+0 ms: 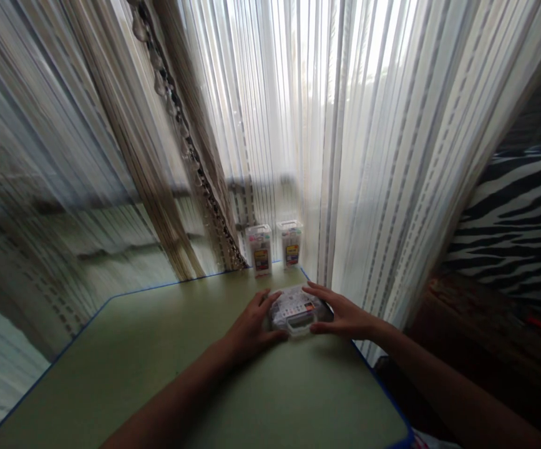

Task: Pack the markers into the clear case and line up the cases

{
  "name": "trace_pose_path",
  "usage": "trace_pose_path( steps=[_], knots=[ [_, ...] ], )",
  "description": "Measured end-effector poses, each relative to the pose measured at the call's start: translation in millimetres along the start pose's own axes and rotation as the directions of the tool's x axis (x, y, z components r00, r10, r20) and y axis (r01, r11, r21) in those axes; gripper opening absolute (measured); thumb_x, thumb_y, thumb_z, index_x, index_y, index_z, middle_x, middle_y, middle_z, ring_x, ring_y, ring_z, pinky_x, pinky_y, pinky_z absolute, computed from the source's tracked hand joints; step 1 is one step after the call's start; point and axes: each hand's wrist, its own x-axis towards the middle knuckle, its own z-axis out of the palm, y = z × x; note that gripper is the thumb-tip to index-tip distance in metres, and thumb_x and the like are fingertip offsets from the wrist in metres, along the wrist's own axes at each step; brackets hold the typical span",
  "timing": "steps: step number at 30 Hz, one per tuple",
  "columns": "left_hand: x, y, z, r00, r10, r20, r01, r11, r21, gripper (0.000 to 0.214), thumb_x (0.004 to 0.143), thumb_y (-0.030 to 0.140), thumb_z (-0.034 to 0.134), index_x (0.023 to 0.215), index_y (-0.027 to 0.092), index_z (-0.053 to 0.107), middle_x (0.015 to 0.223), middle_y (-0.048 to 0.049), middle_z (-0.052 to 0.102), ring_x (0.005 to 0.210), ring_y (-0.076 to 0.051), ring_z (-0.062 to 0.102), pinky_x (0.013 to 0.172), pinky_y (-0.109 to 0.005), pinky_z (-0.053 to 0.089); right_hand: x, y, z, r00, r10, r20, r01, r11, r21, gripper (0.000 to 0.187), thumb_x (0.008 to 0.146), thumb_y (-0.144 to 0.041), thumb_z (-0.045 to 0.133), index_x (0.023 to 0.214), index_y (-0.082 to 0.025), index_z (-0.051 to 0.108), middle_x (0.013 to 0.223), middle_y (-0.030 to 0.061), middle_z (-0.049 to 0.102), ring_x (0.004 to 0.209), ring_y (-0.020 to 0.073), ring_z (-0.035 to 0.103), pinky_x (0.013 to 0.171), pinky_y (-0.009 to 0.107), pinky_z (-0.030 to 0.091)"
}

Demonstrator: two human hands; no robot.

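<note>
A clear plastic case point(297, 309) with coloured contents and a printed label lies flat near the far right corner of a green table point(167, 362). My left hand point(251, 327) clasps its left side, thumb along the near edge and fingers curled over the top. On its right side rests my right hand point(340, 312), fingers laid over the far edge. Both hands hold the case between them on the tabletop.
Two upright clear boxes with yellow and red labels point(259, 249) point(290, 243) stand at the table's far edge against sheer white curtains point(345, 137). Brown curtains hang at the left. A zebra-striped fabric point(518, 218) lies to the right, past the table's blue rim.
</note>
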Motion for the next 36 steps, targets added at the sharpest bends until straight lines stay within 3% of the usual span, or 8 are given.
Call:
trace_pose_path(
  steps=[3,7,10,13,18,21,27,36],
  knots=[
    [0.0,0.8,-0.9,0.998,0.047,-0.037,-0.045,0.996,0.072,0.069,0.084,0.048,0.065,0.144,0.019,0.047,0.153,-0.0196,0.04,0.14,-0.033,0.042,0.115,-0.048,0.037,-9.9,0.7,4.3,0.996,-0.094,0.009,0.094,0.995,-0.031,0.102,0.06,-0.051,0.087,0.146,-0.014,0.046,0.157,0.0222,0.034,0.144,0.0375,0.036,0.117,0.052,0.03],
    [-5.5,6.5,-8.2,0.993,0.085,-0.082,-0.072,0.987,0.145,0.049,0.094,0.047,0.049,0.134,0.019,0.054,0.135,-0.0152,0.061,0.121,-0.028,0.061,0.103,-0.042,0.049,-7.9,-7.7,3.8,0.968,-0.191,-0.164,0.19,0.982,-0.023,0.054,0.079,-0.032,0.076,0.129,-0.02,0.062,0.131,0.0145,0.064,0.117,0.0291,0.063,0.102,0.044,0.049],
    [-5.1,13.2,-16.3,0.99,-0.006,-0.139,0.041,0.967,0.252,0.045,0.097,0.05,0.041,0.124,0.02,0.06,0.108,-0.0117,0.073,0.097,-0.027,0.071,0.085,-0.039,0.055,3.5,-12.6,-2.0,0.95,-0.133,-0.282,0.148,0.988,0.034,0.032,0.081,-0.033,0.073,0.109,-0.018,0.07,0.1,0.0092,0.074,0.087,0.0248,0.07,0.082,0.039,0.056],
    [3.7,16.9,-23.2,0.969,-0.044,-0.245,0.113,0.955,0.275,0.046,0.098,0.05,0.037,0.121,0.018,0.061,0.093,-0.0102,0.074,0.085,-0.027,0.072,0.076,-0.037,0.054,18.9,-12.5,-8.0,0.946,-0.083,-0.313,0.12,0.988,0.098,0.031,0.079,-0.04,0.074,0.1,-0.017,0.07,0.09,0.0066,0.074,0.08,0.0229,0.069,0.073,0.035,0.057],
    [20.5,9.8,-22.7,0.956,-0.01,-0.293,0.009,1.0,-0.005,0.046,0.088,0.042,0.061,0.124,0.015,0.055,0.09,-0.0062,0.072,0.071,-0.018,0.069,0.066,-0.028,0.054,35.6,-1.3,-8.4,0.948,-0.014,-0.317,0.089,0.971,0.222,0.04,0.077,-0.042,0.075,0.107,-0.018,0.067,0.094,0.0055,0.074,0.082,0.0212,0.07,0.071,0.032,0.06],
    [23.7,4.8,-16.2,0.938,-0.039,-0.344,0.012,0.997,-0.082,0.038,0.083,0.039,0.067,0.114,0.016,0.061,0.09,-0.0056,0.072,0.075,-0.019,0.069,0.065,-0.027,0.055,35.3,9.8,-4.8,0.949,0.025,-0.316,0.07,0.955,0.288,0.051,0.071,-0.039,0.08,0.114,-0.019,0.065,0.1,0.0073,0.074,0.086,0.022,0.072,0.074,0.034,0.062],
    [37.7,4.6,-4.0,0.893,-0.164,-0.419,0.063,0.968,-0.243,0.034,0.081,0.023,0.069,0.114,0.017,0.06,0.105,-0.0082,0.073,0.091,-0.02,0.071,0.071,-0.029,0.06,47.9,35.1,0.8,0.935,0.081,-0.345,0.045,0.939,0.34,0.039,0.07,-0.041,0.08,0.097,-0.017,0.067,0.093,0.0092,0.075,0.085,0.0241,0.073,0.075,0.039,0.063],
    [56.0,-7.6,3.4,0.861,-0.223,-0.456,0.106,0.958,-0.267,0.032,0.08,0.013,0.067,0.111,0.014,0.059,0.105,-0.011,0.073,0.092,-0.021,0.073,0.081,-0.035,0.061,78.6,50.3,8.1,0.915,0.081,-0.396,0.067,0.936,0.346,0.041,0.072,-0.04,0.077,0.104,-0.018,0.064,0.097,0.0093,0.073,0.086,0.0226,0.073,0.08,0.041,0.062]
  ],
)
